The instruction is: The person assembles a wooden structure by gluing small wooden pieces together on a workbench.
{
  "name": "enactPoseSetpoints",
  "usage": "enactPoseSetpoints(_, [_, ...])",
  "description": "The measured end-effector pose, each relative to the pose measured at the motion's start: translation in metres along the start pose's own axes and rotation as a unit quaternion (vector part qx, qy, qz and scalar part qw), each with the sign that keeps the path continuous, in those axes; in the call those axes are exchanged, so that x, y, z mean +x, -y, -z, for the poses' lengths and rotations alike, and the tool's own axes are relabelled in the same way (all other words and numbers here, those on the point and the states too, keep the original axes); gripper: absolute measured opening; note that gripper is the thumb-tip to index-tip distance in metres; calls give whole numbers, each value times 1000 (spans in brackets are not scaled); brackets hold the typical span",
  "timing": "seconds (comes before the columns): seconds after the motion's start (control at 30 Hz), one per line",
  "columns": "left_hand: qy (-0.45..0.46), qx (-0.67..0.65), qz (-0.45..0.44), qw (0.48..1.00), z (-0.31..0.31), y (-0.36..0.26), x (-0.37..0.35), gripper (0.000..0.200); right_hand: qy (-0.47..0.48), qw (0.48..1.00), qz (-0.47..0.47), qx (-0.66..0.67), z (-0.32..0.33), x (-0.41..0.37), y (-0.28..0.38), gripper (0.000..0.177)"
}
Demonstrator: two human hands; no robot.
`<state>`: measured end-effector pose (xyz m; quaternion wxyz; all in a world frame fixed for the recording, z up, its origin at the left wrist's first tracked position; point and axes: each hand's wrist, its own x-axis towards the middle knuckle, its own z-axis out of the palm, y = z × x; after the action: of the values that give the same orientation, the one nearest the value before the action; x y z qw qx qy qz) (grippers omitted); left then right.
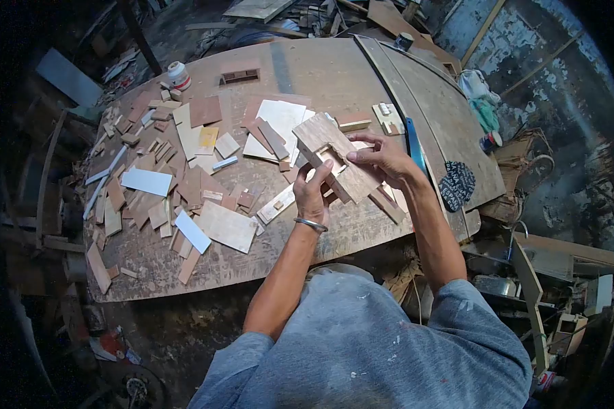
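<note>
A rectangular wooden piece with a square opening near its middle is held over the table. My left hand, below a metal bangle, grips its near left edge, with the thumb at the opening. On the far right side, my right hand has its fingers closed on the piece, thumb and fingertips beside the opening. White sheets and a brown strip lie just left of the held piece. Under it, a pale wooden strip rests on the table.
Many wood offcuts cover the left of the worktable. A white jar stands at the back left. On the right lie a blue tool and a dark patterned cloth. A long bar crosses the table.
</note>
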<state>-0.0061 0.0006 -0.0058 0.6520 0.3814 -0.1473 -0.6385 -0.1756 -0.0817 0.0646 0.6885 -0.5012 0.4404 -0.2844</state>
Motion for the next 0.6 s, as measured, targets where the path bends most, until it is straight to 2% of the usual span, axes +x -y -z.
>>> enactPoseSetpoints(0.33, [2, -39, -6, 999, 6, -4, -7, 58, 18, 998, 2, -60, -6, 6, -3, 59])
enactPoseSetpoints(0.43, [-1, -41, 12, 999, 15, 0, -6, 60, -36, 989, -9, -142, -17, -3, 14, 59])
enactPoseSetpoints(0.6, [49, -16, 40, 998, 25, -1, -12, 61, -19, 986, -12, -165, -18, 16, 8, 65])
